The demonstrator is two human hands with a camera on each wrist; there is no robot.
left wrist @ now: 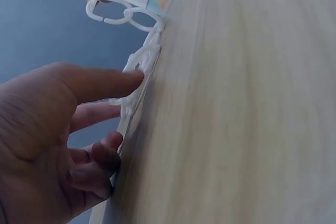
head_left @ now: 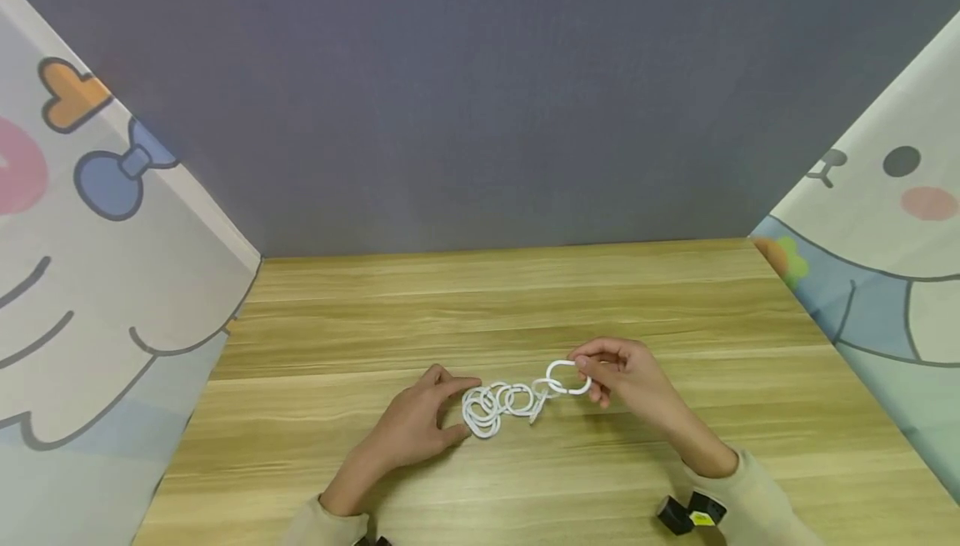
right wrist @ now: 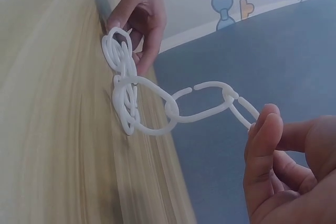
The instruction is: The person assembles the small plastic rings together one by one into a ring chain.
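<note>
A chain of white plastic links (head_left: 518, 400) lies partly heaped on the wooden table, and its right end is lifted. My right hand (head_left: 626, 375) pinches the end link (head_left: 555, 365) between thumb and fingertips, above the table. In the right wrist view, a raised link (right wrist: 202, 114) joins that end to the rest. At the heap's left side, my left hand (head_left: 420, 421) rests low on the table. Its thumb and index finger hold the heaped links (head_left: 483, 423) from either side. The left wrist view shows the thumb (left wrist: 113, 83) against the links, with the other fingers curled.
The wooden table (head_left: 375, 313) reaches back to a grey panel (head_left: 495, 112). Cartoon-printed panels stand at the left (head_left: 97, 279) and right (head_left: 900, 279). A black device (head_left: 690, 513) sits at my right sleeve.
</note>
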